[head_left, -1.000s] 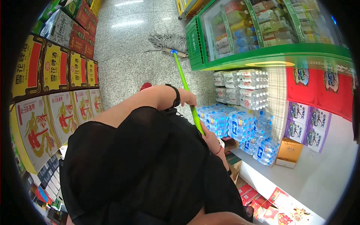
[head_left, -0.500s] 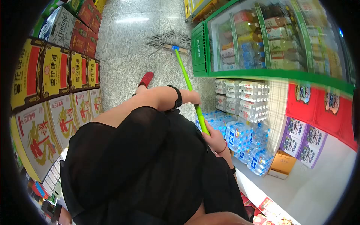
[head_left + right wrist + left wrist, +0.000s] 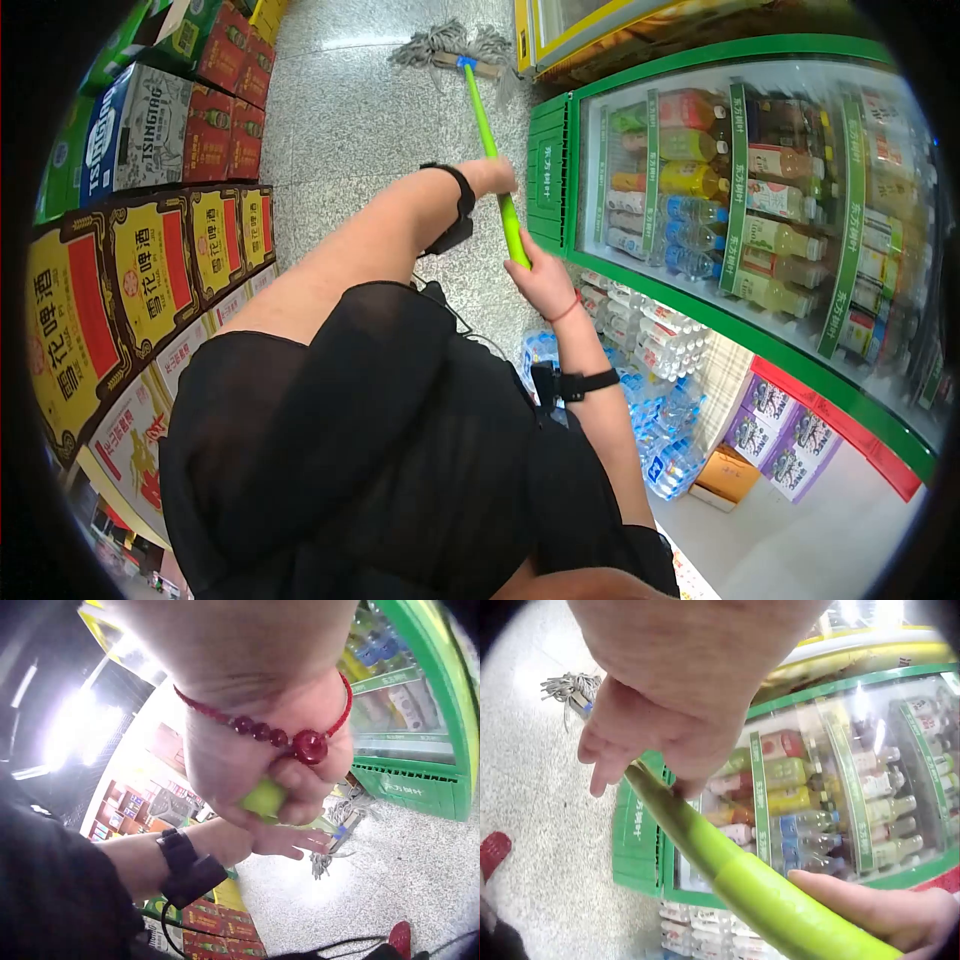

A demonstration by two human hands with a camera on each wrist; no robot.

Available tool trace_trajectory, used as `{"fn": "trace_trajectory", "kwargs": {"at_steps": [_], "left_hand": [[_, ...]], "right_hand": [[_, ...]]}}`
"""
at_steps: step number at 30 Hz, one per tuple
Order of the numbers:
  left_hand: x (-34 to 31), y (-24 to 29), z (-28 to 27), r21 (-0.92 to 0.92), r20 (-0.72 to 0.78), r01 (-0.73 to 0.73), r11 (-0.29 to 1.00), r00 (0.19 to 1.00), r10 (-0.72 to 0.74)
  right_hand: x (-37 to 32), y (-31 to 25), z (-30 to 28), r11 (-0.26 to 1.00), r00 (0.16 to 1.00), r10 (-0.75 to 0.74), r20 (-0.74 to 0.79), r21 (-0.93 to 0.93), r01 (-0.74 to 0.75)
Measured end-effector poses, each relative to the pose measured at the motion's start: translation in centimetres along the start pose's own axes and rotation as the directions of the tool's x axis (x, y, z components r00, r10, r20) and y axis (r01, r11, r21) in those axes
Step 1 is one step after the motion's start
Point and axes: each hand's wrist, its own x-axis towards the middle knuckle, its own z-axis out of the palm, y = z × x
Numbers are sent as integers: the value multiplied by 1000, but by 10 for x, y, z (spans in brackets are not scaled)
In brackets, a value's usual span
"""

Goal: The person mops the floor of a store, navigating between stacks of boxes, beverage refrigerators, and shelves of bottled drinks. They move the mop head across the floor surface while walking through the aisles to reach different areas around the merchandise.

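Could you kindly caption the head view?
Right hand grips a green mop handle, left hand farther along, beside a drinks fridge.

- Bare floor is stretching between the stacked beer cartons and your left hand, so you are having wide room on that side.
- The green cooler is standing near, across the mop handle, and it is limiting your sideways space.
- Water packs are appearing beside your right forearm; their height against it is hard to tell.
- A short bare handle part is showing between your left hand and your right hand.
- Ahead, the mop head is occupying floor near the yellow-framed freezer.
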Motion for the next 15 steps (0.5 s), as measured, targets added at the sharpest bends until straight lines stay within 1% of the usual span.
{"fn": "trace_trajectory", "kwargs": {"at_steps": [1,2,3,4,5,7,8,10,11,12,13,14,15], "left_hand": [[4,-6,-6,-19,-8,57,998,998,-57],[4,-11,-9,-23,-2,58,998,998,-59],[5,-16,-12,-58,-24,88,994,996,-90],[5,-20,-15,-95,-48,117,989,991,-122],[6,-24,-13,-99,-52,121,988,991,-126],[3,-25,-5,-78,5,90,993,996,-90],[1,-24,1,-82,1,92,992,996,-92],[-14,-16,7,-78,60,118,990,992,-114],[-18,-16,13,-112,78,90,990,994,-81],[-22,-15,21,-106,73,88,990,994,-80],[-27,-13,30,-119,66,97,988,994,-90],[-32,-10,39,-132,59,106,986,993,-99],[-38,-6,44,-50,76,32,998,997,-28]], "right_hand": [[11,-8,-2,1000,1000,-1,-3,-13,1],[18,-15,-4,1000,1000,-5,-4,-27,5],[24,-20,-6,999,999,23,22,-23,-23],[26,-22,-5,999,999,21,26,-25,-20],[27,-22,-2,998,999,31,30,-58,-29],[24,-20,4,995,999,35,34,-97,-32],[20,-16,10,995,999,37,34,-92,-33],[7,-7,20,996,999,39,31,-86,-36],[0,-4,24,997,999,36,34,-71,-33],[-9,-2,27,998,999,31,35,-55,-29],[-19,-7,26,994,994,81,78,-85,-74],[-29,-7,29,994,995,77,70,-84,-71],[-40,-4,33,995,994,72,80,-81,-65]]}}
